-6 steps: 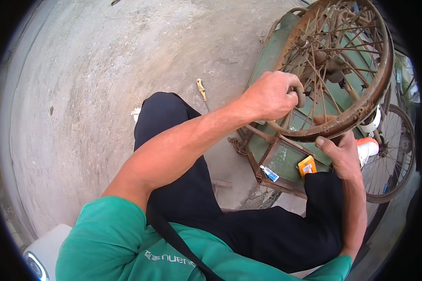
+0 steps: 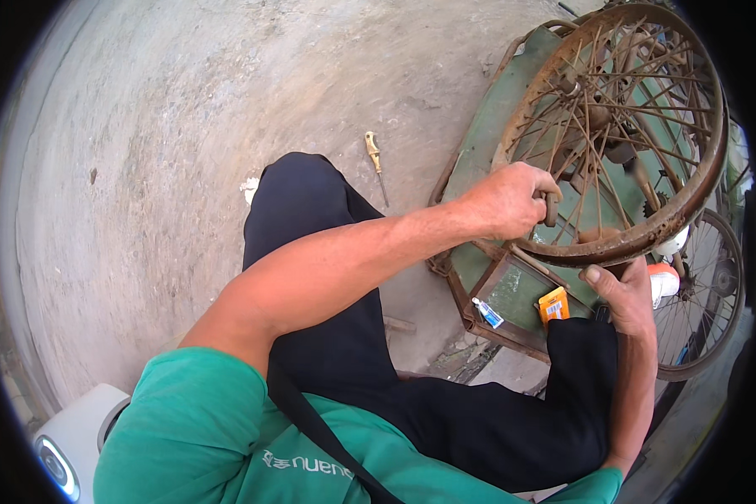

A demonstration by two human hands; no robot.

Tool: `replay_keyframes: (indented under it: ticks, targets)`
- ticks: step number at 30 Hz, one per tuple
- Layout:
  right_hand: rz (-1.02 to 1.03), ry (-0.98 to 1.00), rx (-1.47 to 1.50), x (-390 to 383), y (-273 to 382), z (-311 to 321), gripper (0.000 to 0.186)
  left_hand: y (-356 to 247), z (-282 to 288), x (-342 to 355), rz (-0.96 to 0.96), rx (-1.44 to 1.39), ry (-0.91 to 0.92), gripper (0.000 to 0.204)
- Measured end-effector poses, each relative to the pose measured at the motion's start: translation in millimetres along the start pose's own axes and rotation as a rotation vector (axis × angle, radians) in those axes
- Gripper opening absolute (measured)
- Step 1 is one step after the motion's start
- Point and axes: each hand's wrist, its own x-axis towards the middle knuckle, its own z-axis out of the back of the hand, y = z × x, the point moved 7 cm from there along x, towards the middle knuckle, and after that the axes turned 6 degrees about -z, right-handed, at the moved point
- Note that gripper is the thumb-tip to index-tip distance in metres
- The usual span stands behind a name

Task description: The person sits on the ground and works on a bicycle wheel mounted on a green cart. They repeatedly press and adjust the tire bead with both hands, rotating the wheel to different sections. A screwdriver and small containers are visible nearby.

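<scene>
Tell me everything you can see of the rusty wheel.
The wheel is a rust-brown, metal-looking rim laced with thin spokes; no tyre shows on it. It is tilted above the green panel at the upper right. The right hand holds its lower rim, fingers mostly hidden. The left hand, closed on a brown piece, covers some of its left side; contact there is unclear.

The left hand (image 2: 512, 202) covers part of a brown piece (image 2: 552, 210); the rim (image 2: 664, 229) hides part of the right hand (image 2: 630, 301); the shirt (image 2: 193, 420) runs off the lower edge.
</scene>
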Motion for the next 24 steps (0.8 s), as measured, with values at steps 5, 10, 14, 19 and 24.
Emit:
replay_keyframes:
  ticks: [5,10,14,19,24]
  targets:
    - [-0.023,0.084,0.018,5,-4,9,0.064,7,-2,-1,0.036,-0.092,0.013,0.035]
    - [-0.019,0.133,0.016,12,-9,4,0.054,10,-11,3,-0.116,0.028,-0.02,0.036]
    - [0.069,0.174,0.008,17,-13,-1,0.044,21,-12,5,-0.047,-0.049,0.04,0.038]
    - [0.088,0.221,-0.014,21,-11,-7,0.038,30,-14,6,0.086,-0.127,0.145,0.038]
    - [0.059,0.189,-0.083,21,-3,-19,0.035,27,-13,13,-0.077,0.128,0.116,0.033]
